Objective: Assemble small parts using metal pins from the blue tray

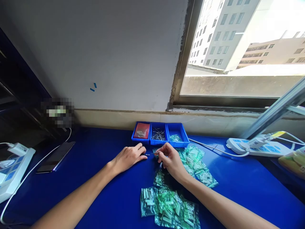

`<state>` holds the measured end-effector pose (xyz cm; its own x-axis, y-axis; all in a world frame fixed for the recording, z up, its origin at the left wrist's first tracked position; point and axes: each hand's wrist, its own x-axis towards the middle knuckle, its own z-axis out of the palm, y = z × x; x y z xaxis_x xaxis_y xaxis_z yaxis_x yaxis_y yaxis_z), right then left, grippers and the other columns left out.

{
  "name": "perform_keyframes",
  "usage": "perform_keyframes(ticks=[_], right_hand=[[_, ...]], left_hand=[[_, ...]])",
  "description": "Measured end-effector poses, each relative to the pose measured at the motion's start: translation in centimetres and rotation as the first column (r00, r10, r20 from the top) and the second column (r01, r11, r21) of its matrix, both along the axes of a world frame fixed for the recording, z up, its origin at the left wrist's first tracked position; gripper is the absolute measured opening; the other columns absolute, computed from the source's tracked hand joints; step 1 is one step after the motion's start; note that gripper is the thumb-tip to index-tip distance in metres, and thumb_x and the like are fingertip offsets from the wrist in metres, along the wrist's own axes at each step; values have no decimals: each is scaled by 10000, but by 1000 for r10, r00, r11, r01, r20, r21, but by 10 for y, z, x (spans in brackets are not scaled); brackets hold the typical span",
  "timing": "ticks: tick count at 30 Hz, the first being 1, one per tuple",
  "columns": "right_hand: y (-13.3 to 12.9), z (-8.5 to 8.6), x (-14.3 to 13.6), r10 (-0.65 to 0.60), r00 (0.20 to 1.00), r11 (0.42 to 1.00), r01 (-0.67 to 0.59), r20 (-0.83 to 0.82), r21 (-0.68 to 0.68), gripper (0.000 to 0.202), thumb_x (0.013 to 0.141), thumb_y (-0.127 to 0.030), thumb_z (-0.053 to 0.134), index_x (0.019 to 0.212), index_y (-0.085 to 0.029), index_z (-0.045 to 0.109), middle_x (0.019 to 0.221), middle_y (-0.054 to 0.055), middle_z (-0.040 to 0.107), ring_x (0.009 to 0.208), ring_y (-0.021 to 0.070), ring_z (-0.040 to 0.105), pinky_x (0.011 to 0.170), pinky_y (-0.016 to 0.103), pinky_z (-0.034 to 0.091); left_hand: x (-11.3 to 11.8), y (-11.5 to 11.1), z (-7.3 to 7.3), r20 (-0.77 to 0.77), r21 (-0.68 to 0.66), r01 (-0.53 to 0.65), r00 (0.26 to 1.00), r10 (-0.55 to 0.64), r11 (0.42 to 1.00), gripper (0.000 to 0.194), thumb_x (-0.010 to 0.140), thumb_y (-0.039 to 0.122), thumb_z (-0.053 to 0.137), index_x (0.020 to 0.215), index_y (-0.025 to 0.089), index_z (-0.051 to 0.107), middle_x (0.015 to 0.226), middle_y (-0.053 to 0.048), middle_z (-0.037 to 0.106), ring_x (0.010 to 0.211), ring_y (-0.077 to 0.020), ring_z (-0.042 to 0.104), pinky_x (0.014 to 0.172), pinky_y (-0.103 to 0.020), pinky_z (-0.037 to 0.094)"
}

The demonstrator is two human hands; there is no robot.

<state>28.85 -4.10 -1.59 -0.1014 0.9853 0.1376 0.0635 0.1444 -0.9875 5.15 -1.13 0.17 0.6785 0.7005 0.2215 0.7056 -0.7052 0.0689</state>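
My left hand (133,156) rests low over the blue table, its thumb and forefinger pinched at one end of a thin metal pin (147,155). Facing it, my right hand (172,160) is closed in a pinch; a small pale bit shows at its fingertips, too small to name. Clear greenish plastic bags (194,160) with small parts inside lie beside and partly behind the right hand. Another heap of such bags (170,206), holding pale strip-like pieces, lies nearer to me, below the right wrist.
Three blue bins stand by the wall: one with a red packet (142,130), a middle one with many metal pins (158,134), one with a greenish bag (175,138). A phone (56,157) and power strips (260,147) with cables lie at the sides.
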Motion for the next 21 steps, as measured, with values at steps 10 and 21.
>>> perform_keyframes(ticks=[10,21], right_hand=[[0,2,2,-18,1000,1000,17,-16,-10,290,993,-536,569,1028,-250,596,731,-26,579,506,124,494,397,220,376],[1,1,3,10,1000,1000,-10,-24,6,367,1005,-603,556,932,-243,561,636,-43,550,478,118,459,405,215,359]], left_hand=[[-3,2,-1,8,10,17,1000,-17,1000,248,1074,462,529,1104,222,587,1059,-13,630,834,-169,692,619,-241,450],[0,2,-1,71,-12,16,997,-15,1000,249,1089,425,513,995,196,542,966,-2,616,820,-152,644,667,-261,436]])
